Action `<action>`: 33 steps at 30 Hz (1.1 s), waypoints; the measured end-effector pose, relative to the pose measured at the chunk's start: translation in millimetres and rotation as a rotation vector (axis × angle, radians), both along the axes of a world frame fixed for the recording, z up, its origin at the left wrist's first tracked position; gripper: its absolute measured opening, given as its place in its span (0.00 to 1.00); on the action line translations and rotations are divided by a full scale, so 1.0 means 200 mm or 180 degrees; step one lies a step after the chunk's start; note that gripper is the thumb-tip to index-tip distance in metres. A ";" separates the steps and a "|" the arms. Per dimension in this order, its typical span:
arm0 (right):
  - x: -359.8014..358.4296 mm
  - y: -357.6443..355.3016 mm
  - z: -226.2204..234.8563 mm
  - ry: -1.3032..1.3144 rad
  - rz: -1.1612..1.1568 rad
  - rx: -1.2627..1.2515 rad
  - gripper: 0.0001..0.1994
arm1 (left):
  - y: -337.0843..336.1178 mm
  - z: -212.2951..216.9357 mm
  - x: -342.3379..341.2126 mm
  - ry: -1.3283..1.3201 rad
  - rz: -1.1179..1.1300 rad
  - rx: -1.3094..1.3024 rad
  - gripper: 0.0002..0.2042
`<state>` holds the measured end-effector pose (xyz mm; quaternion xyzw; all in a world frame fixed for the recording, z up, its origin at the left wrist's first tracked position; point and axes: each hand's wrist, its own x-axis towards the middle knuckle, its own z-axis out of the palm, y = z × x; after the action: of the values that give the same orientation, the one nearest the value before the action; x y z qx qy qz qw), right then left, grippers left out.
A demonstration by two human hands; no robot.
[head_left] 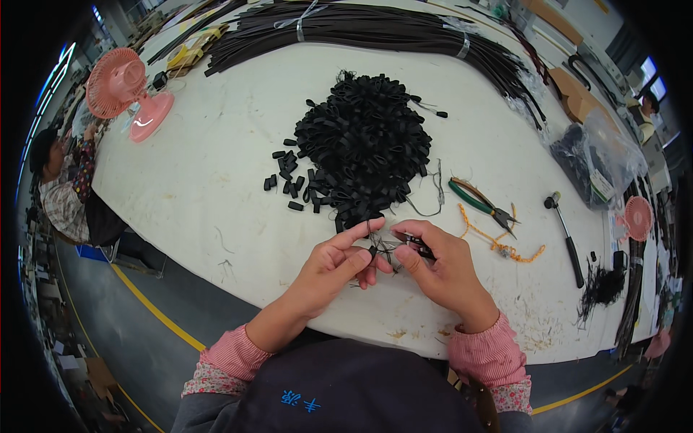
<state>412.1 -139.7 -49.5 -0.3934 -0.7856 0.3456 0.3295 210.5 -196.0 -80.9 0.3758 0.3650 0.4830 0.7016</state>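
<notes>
A small black fabric loop (372, 251), trailing dark threads, is at the thumb tip of the person's left hand (334, 261), which pinches it between thumb and fingers. Just to its right, the right hand (439, 261) is curled around a small dark tool (421, 247) that looks like thread snips; fingers hide much of it. Loose threads lie between the two hands, above the pale table (238, 202).

Just beyond the left hand's fingertips rises a big heap of black loops (364, 137), with stray pieces (286, 169) scattered on its left. To the right of the right hand lie green-handled pliers (498, 215) and a knotted orange cord (473, 231); farther right, a hammer (567, 238) and a dark thread tangle (603, 286). Well beyond both hands stretches a tied bundle of dark strips (361, 29). A pink fan (119, 83) stands far off, beyond and left of the left hand.
</notes>
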 end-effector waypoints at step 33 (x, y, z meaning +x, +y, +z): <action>-0.02 -0.02 -0.05 0.0992 0.0342 -0.1567 0.11 | 0.00 0.02 -0.02 -0.0903 -0.0340 -0.0390 0.27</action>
<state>407.4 -144.5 -60.4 -0.3615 -0.6378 0.5990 0.3221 207.3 -195.0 -77.5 0.2792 0.2706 0.4701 0.7924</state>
